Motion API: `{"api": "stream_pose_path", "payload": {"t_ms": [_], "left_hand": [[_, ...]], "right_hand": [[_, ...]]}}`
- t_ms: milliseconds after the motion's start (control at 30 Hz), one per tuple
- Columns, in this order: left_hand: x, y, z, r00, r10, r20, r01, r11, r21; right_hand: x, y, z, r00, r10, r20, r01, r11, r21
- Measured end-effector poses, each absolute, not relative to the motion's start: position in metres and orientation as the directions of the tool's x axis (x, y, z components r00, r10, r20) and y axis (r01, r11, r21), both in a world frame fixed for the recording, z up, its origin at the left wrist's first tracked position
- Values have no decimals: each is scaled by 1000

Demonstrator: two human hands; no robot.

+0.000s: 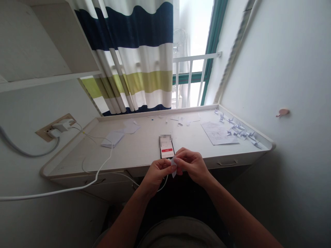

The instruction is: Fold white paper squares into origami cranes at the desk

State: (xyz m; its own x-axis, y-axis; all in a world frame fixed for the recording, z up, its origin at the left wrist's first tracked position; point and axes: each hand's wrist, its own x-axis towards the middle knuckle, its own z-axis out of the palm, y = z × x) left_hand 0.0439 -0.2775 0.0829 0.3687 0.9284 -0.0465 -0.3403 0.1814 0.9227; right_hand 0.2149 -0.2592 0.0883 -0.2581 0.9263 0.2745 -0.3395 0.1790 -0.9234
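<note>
A small folded piece of white paper point(174, 171) is pinched between my two hands, just in front of the desk's near edge. My left hand point(159, 172) grips it from the left with thumb and fingers. From the right, the thumb and fingertips of my right hand point(191, 163) close on its upper part. Fingers cover some of the paper, so its full shape is hidden. Right behind the hands a phone point(167, 150) lies on the desk, its screen lit with a red bar.
Several folded paper cranes point(240, 132) stand along the desk's right side, beside a printed sheet point(218, 133). White sheets point(113, 138) lie at the left, paper scraps point(180, 122) at the back. A white cable point(111, 155) runs from the wall socket point(49, 131) across the left side.
</note>
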Motion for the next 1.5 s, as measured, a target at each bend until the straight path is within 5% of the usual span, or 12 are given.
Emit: {"api": "stream_pose_path", "payload": {"t_ms": [833,1500], "left_hand": [[47,-273,81,326,942,-83,-313,191,931],[53,-273,81,204,978,-34,-308,97,946]], "right_hand": [[217,-259,98,-238,958,162,-309,83,-948],[217,-256,91,-49,946,319,-197,304,-932]]}}
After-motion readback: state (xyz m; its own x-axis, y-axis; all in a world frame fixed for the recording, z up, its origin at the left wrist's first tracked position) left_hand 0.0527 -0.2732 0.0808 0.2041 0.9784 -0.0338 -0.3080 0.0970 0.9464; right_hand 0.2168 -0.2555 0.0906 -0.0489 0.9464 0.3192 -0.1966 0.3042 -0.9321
